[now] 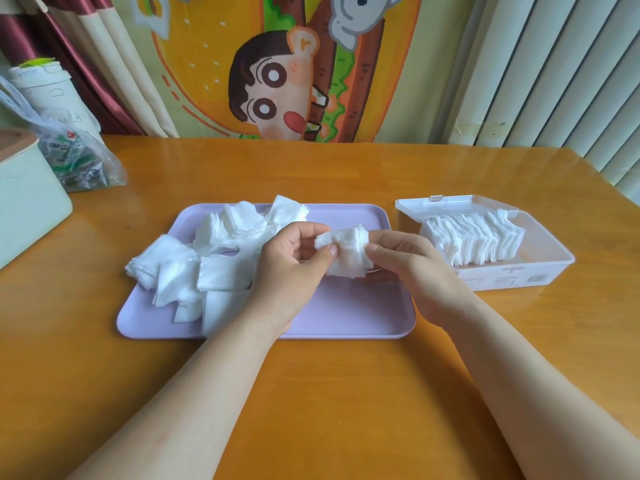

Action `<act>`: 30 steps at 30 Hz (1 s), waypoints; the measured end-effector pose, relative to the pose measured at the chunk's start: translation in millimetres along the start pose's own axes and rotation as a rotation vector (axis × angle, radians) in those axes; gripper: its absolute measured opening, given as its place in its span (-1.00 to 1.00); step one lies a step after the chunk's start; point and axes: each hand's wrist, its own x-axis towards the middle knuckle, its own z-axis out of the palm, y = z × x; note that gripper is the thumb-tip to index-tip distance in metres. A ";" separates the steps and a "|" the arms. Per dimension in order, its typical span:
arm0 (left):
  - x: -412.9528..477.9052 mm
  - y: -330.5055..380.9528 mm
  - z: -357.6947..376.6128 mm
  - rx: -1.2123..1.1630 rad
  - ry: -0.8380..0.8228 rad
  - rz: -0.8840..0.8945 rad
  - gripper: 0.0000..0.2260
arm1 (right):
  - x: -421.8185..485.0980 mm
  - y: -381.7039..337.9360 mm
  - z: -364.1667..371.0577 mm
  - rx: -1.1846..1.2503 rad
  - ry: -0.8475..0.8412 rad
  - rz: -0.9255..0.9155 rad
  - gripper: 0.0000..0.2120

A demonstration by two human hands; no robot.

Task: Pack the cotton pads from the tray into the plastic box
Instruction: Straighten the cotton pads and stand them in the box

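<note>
A lilac tray (pixel 346 317) lies in the middle of the wooden table, with a loose heap of white cotton pads (pixel 207 261) covering its left half. Above the tray's right half, my left hand (pixel 294 271) and my right hand (pixel 412 268) together pinch a small stack of cotton pads (pixel 346 252) from either side. To the right stands the clear plastic box (pixel 540 268), its lid open toward the back. A row of cotton pads (pixel 474 237) stands on edge inside it.
A pale green box (pixel 27 202) sits at the table's left edge, with a clear plastic bag of packets (pixel 76 157) behind it. A cartoon cloth hangs behind the table, and vertical blinds are at the right.
</note>
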 end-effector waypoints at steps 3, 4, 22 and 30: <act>-1.1 2.2 1.3 0.025 0.028 0.016 -0.72 | -0.5 -1.0 1.5 0.013 0.008 0.007 -0.72; -1.7 2.8 1.6 0.036 0.039 0.032 -0.72 | -0.2 -0.4 2.9 0.021 0.036 0.007 -0.74; -4.1 2.0 4.0 0.201 0.011 0.276 -0.80 | 1.8 3.7 -3.3 0.142 0.028 0.013 -0.74; -4.1 1.9 4.2 0.182 0.010 0.202 -0.74 | 0.5 3.5 -1.8 0.109 -0.008 -0.017 -0.59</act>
